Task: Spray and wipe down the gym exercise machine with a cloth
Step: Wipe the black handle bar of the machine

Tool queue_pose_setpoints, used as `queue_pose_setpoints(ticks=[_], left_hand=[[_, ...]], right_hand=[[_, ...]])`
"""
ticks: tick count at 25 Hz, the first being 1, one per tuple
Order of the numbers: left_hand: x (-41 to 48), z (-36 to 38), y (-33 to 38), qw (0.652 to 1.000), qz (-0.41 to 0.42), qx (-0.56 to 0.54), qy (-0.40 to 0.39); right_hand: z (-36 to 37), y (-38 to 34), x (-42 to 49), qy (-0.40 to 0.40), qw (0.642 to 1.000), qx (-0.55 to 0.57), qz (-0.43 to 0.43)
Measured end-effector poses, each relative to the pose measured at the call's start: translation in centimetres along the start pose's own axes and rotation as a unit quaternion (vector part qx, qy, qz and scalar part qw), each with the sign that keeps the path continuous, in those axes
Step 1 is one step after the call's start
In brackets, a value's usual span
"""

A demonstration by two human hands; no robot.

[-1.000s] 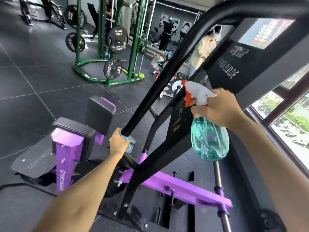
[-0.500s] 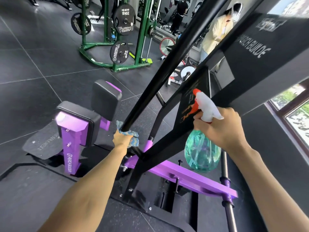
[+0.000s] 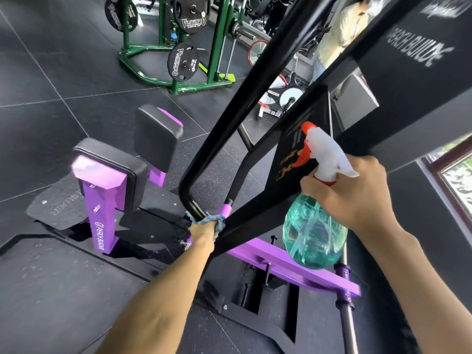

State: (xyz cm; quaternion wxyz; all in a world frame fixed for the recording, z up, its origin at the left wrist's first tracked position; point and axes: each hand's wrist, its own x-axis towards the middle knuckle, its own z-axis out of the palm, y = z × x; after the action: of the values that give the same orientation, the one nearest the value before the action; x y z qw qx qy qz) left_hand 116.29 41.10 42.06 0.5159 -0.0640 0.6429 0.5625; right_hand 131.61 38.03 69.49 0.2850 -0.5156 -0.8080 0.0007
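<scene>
Dark rubber floor tiles (image 3: pixel 51 85) fill the gym, with a green plate rack (image 3: pixel 217 47) at twelve o'clock. In the head view, the left hand (image 3: pixel 204 235), just below centre, is clamped round a blue cloth (image 3: pixel 205 221) wrapped on the lower bend of the exercise machine's black tube (image 3: pixel 229 123). At three o'clock the right hand (image 3: pixel 355 192) grips the neck of a teal spray bottle (image 3: pixel 314 238). A purple padded support (image 3: pixel 102 190) stands at nine o'clock.
</scene>
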Motion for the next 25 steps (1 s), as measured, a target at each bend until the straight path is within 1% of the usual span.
queue_pose_setpoints(ticks=[1,2,4,6,7,9,11,13,15,16,19,21,23,25], left_hand=[[0.0,-0.6,0.6,0.999,0.023,-0.025,0.016],[-0.2,-1.0,1.2,0.998,0.052,-0.02,0.028],[-0.5,-1.7,3.0,0.992,0.111,0.024,0.052],[-0.7,-2.5,6.0,0.974,0.211,0.061,0.045],[-0.6,-2.9,7.4,0.958,0.275,0.08,0.037],[-0.5,-3.6,9.6,0.908,0.382,0.174,0.001],[-0.2,-2.9,10.8,0.867,0.445,0.222,-0.044],[-6.9,-2.0,13.7,0.833,0.493,0.244,-0.059],[-11.6,-0.7,16.6,0.805,0.538,0.236,-0.081],[-13.7,-0.1,18.1,0.786,0.563,0.239,-0.09],[-18.9,2.4,22.0,0.741,0.612,0.265,-0.083],[-22.7,4.4,24.3,0.708,0.652,0.258,-0.083],[-25.8,6.0,26.4,0.692,0.673,0.25,-0.078],[-28.7,7.2,28.1,0.675,0.689,0.257,-0.066]], right_hand=[[0.0,-0.2,0.0,-0.006,1.0,0.006,0.004],[-0.1,-0.3,0.1,-0.015,1.0,0.012,0.008],[-0.4,-0.5,0.0,-0.029,0.999,0.02,0.014],[-0.6,-0.8,-0.1,-0.027,0.999,0.023,-0.006],[-0.7,-0.9,-0.1,-0.029,0.999,0.016,-0.016],[-0.9,-1.1,0.0,-0.055,0.998,-0.01,-0.015],[-1.2,-1.2,0.0,-0.078,0.996,-0.027,-0.019],[-1.4,-1.2,-0.1,-0.092,0.995,-0.027,-0.016],[-1.5,-1.2,-0.2,-0.109,0.994,-0.018,0.007],[-1.8,-1.1,-0.3,-0.11,0.994,-0.007,0.017],[-3.1,-1.4,-0.4,-0.083,0.996,0.033,0.018],[-5.5,-1.3,0.1,-0.039,0.997,0.06,0.032],[-8.2,-0.7,1.0,0.017,0.995,0.086,0.037],[-11.1,-0.1,2.2,0.055,0.994,0.076,0.048]])
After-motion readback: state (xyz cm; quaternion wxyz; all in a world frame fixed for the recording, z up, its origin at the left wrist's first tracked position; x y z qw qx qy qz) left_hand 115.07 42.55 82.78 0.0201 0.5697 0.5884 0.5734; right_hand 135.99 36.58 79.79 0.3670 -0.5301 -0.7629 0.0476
